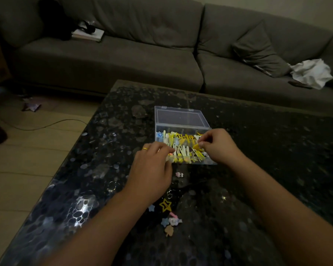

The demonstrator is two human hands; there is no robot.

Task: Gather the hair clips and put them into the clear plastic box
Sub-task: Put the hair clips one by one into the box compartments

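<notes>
- Most hair clips [181, 148] already lie in your clear plastic box [183, 120], open at mid-table.
- A few clips remain loose near you, including a yellow star clip [165, 205].
- Your right hand [217, 145] pinches a yellow clip [197, 146] over the box.
- Your left hand [152, 166] touches the box's near-left corner; I cannot tell its grip.

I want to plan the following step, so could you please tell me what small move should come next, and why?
Probably the right hand should drop the yellow clip it pinches into the open box beneath it, since several clips remain on the table to collect.
</notes>
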